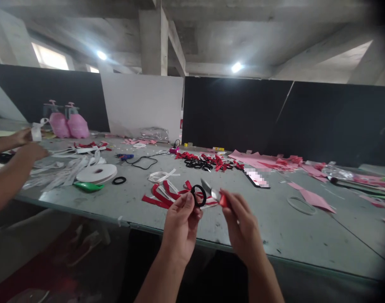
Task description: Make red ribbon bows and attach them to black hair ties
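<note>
At far left, a co-worker's hands (31, 145) hold a white ribbon (36, 131) up off the surface (274, 227), perhaps to keep it clear of the loose strips (74, 170) below. Two pink sprayers (69, 125) stand at the back, seemingly out of the way. The spool (99, 173) lies flat, which should stop it rolling; a green object (88, 187) sits against its near side and a spare ring (114, 181) just beyond its right edge.

In the middle, red ribbons (160, 202) spread near the front edge, within easy reach. Above them, the left hand (184, 214) pinches a black ring (204, 196) between thumb and fingers, raised and turned so its hole faces the camera, likely for a clear view. Whether any ribbon is joined to it, I cannot tell.

Just right of it, the right hand (241, 219) grasps the scissors (215, 195) by the red handle, leaving the blades free and pointing towards the ring.

Behind, a red-and-black pile (208, 162) seems set back to leave working room; a phone (257, 179) lies beside it, then pink sheets (317, 200).
</note>
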Demonstrator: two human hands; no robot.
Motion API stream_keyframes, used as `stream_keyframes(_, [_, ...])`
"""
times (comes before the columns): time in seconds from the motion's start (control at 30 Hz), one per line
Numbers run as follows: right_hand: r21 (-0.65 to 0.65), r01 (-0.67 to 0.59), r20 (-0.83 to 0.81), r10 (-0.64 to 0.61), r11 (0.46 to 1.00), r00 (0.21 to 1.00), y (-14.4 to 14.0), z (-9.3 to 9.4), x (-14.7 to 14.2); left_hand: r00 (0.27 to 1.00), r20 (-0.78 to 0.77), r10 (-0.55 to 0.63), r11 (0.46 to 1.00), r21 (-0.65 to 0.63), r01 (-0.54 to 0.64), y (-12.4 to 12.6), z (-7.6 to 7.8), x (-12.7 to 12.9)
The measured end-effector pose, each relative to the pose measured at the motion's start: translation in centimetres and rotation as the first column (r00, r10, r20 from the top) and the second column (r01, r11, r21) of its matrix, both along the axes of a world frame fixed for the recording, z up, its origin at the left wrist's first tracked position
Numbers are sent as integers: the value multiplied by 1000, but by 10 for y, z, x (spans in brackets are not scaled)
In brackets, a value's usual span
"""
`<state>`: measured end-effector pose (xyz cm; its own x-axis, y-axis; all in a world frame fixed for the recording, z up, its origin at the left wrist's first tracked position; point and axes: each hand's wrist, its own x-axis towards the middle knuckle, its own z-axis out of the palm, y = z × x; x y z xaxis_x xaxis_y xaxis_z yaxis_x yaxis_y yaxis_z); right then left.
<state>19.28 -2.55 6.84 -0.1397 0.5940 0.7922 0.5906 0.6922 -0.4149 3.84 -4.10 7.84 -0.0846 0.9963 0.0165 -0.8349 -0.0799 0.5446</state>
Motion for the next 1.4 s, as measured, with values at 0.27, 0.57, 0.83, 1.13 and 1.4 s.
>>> stream_keyframes(0.27, [95, 56, 182, -73, 994, 981, -21, -15, -8, 995, 93, -30, 999, 30, 28, -8, 3, -2])
stream_keyframes(0.57, [98, 70, 152, -85, 993, 985, -28, -18, -9, 990, 90, -105, 994, -7, 106, -10, 2, 3])
stream_keyframes(0.83, [109, 76, 154, -92, 991, 984, -28, -17, -6, 988, 43, -146, 989, 40, 144, -11, 0, 4])
stream_keyframes(1.13, [98, 113, 171, -129, 989, 977, -31, -16, -3, 995, -13, -99, 995, -26, 99, -12, -1, 5])
stream_keyframes(1.4, [89, 93, 169, -107, 992, 980, -31, -16, -2, 984, 50, -171, 985, 17, 170, -13, 3, 3])
